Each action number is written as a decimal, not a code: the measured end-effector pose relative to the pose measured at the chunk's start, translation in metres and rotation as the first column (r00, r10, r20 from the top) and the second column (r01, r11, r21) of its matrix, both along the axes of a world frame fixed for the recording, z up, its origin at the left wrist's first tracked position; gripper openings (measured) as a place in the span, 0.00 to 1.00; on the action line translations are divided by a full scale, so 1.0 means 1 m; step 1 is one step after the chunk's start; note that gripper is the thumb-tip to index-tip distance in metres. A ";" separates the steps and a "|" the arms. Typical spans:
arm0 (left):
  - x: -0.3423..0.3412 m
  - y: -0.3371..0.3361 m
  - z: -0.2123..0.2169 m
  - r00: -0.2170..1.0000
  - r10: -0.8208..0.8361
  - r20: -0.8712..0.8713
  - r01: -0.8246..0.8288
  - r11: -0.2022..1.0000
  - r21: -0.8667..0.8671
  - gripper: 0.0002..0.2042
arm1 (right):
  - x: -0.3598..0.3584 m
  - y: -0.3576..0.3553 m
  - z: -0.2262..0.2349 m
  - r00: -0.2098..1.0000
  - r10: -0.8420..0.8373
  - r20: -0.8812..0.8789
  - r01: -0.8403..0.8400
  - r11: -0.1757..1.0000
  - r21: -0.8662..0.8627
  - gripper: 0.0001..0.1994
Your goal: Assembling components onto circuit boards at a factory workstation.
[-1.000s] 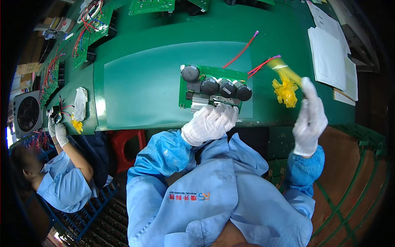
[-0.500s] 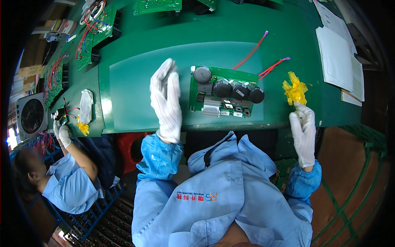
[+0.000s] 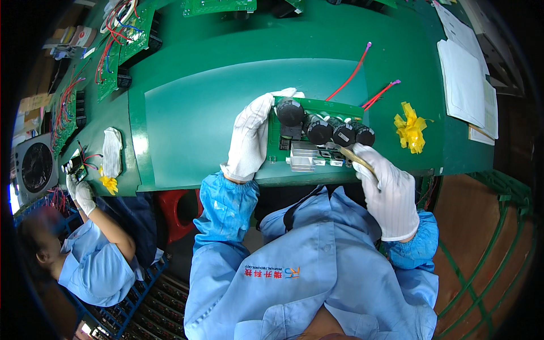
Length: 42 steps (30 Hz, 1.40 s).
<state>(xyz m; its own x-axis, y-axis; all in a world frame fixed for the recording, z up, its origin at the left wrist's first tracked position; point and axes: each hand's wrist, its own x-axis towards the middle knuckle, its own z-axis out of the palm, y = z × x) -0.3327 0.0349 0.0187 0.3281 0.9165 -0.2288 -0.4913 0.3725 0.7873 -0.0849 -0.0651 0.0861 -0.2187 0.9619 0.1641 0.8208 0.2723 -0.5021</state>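
A green circuit board (image 3: 274, 136) with several black round capacitors (image 3: 320, 132) and a silver finned heat sink (image 3: 304, 153) is tilted on the bench before me. My left hand (image 3: 249, 136), in a white glove, grips the board's left edge, its fingertips reaching over the far left corner. In my gloved right hand (image 3: 390, 192) is a slim, tan, tweezers-like tool (image 3: 362, 161). The tool's tip is at the board's near right parts, just below the capacitors; whether it touches cannot be made out. Red wires (image 3: 352, 73) stick out beyond the board's far edge.
A yellow tape clump (image 3: 411, 129) lies right of the board. Papers (image 3: 462, 85) are at the far right. More boards with wires (image 3: 133, 42) stand at the far left. A co-worker (image 3: 96, 243) sits at the left, near a fan (image 3: 37, 164).
My right hand has come left from the yellow tape clump to the board, with the tan tool now showing in it. My left hand has moved right onto the board, which is now tilted.
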 end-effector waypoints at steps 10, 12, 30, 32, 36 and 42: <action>0.001 0.001 -0.007 1.000 0.016 -0.027 -0.013 0.996 0.087 0.23 | -0.025 0.010 -0.004 0.933 0.092 0.349 -0.154 0.975 0.157 0.14; 0.000 0.000 -0.008 0.999 0.023 -0.036 -0.020 0.997 0.070 0.23 | -0.026 0.012 -0.005 0.937 0.100 0.334 -0.168 0.969 0.183 0.14; 0.000 0.000 -0.005 1.000 0.023 0.004 -0.023 0.996 0.082 0.21 | -0.024 0.021 0.009 0.898 0.125 0.422 -0.211 0.964 0.163 0.11; -0.001 0.000 -0.008 0.999 0.015 0.033 -0.018 0.998 0.063 0.21 | -0.020 0.017 0.012 0.896 0.098 0.433 -0.182 0.971 0.157 0.10; -0.001 0.000 -0.011 0.999 0.008 0.051 -0.011 0.999 0.048 0.21 | -0.006 0.005 0.019 0.908 0.046 0.416 -0.100 0.989 0.109 0.10; 0.003 0.000 0.001 0.999 0.034 -0.003 -0.034 0.997 -0.069 0.22 | 0.049 -0.017 0.016 0.934 -0.275 0.228 0.236 0.954 0.183 0.09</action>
<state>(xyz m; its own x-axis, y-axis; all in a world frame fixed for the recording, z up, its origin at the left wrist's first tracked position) -0.3299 0.0348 0.0193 0.2961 0.9092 -0.2927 -0.5030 0.4090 0.7614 -0.0358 -0.0821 0.1022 -0.0211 0.9587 0.2835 0.9656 0.0930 -0.2427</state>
